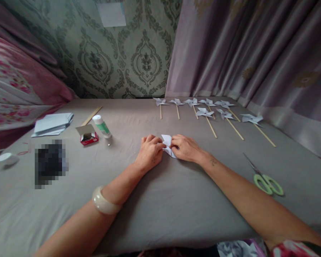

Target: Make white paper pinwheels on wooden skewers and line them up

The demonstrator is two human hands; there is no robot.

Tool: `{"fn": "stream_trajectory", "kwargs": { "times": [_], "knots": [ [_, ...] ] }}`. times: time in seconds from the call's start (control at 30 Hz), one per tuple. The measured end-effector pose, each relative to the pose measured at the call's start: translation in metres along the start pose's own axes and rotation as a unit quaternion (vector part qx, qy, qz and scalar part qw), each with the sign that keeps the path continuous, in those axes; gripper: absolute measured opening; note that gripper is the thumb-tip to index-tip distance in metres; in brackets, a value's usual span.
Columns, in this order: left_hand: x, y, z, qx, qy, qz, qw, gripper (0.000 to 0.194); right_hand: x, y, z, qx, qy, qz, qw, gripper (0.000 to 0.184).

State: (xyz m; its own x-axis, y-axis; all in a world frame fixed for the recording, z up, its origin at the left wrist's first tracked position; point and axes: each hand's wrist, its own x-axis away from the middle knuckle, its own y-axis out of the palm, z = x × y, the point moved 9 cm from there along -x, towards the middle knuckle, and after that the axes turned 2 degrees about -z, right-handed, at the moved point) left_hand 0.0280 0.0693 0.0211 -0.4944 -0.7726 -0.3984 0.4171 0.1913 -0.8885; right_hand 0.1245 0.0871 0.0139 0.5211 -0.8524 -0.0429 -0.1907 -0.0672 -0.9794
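Note:
A small folded white paper pinwheel (166,140) lies on the grey cloth, partly covered by my fingers. From its left side my left hand (150,150) grips it, fingers curled down onto the paper. My right hand (186,147) pinches the opposite side, close to the centre. Where my fingertips press, the middle of the paper is hidden. Farther back on the right, several finished paper pinwheels (205,112) on wooden sticks lie in rows.
Green-handled scissors (267,184) lie at the right. On the left are a glue stick (101,126), an open red box (88,137), wooden sticks (92,116), a paper stack (52,124) and a blurred dark object (50,163). A wall and curtains bound the back.

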Motion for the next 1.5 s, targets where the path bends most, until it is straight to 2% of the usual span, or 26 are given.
{"fn": "stream_trajectory", "kwargs": {
  "times": [0.2, 0.33, 0.53, 0.7, 0.77, 1.03, 1.17, 1.27, 1.33, 1.4, 1.5],
  "knots": [
    [0.000, -0.005, 0.020, 0.011, 0.050, -0.016, 0.999, 0.022, 0.000, 0.000, 0.006, -0.012, 0.036, 0.008, 0.999, 0.026],
    [0.002, 0.000, 0.031, 0.004, 0.098, -0.046, 0.994, 0.029, 0.003, -0.005, 0.002, -0.007, 0.024, 0.013, 1.000, 0.027],
    [0.004, 0.004, 0.031, -0.002, 0.124, -0.054, 0.991, 0.023, 0.006, 0.000, 0.009, -0.105, 0.010, 0.051, 0.993, 0.032],
    [0.005, 0.004, 0.034, -0.010, 0.149, -0.051, 0.987, 0.023, 0.011, -0.006, 0.028, -0.163, 0.029, 0.116, 0.979, 0.034],
    [0.005, 0.004, 0.035, -0.015, 0.155, -0.051, 0.987, 0.024, 0.015, -0.008, 0.035, -0.169, 0.037, 0.124, 0.977, 0.033],
    [0.004, 0.005, 0.034, -0.023, 0.155, -0.057, 0.986, 0.024, 0.022, -0.006, 0.037, -0.152, 0.031, 0.099, 0.983, 0.032],
    [0.004, 0.004, 0.035, -0.028, 0.152, -0.058, 0.986, 0.024, 0.023, -0.006, 0.029, -0.149, 0.025, 0.088, 0.985, 0.029],
    [0.004, 0.003, 0.034, -0.023, 0.151, -0.059, 0.987, 0.024, 0.025, -0.003, 0.016, -0.143, -0.003, 0.060, 0.988, 0.020],
    [0.004, 0.001, 0.033, -0.008, 0.149, -0.051, 0.988, 0.022, 0.026, -0.002, 0.008, -0.136, -0.020, 0.046, 0.989, 0.016],
    [0.003, -0.003, 0.030, 0.016, 0.140, -0.035, 0.989, 0.021, 0.028, -0.003, 0.005, -0.124, -0.020, 0.050, 0.991, 0.021],
    [-0.001, -0.012, 0.018, 0.047, 0.085, 0.002, 0.995, 0.019, 0.029, -0.003, 0.001, -0.113, -0.023, 0.056, 0.992, 0.020]
  ]
}}
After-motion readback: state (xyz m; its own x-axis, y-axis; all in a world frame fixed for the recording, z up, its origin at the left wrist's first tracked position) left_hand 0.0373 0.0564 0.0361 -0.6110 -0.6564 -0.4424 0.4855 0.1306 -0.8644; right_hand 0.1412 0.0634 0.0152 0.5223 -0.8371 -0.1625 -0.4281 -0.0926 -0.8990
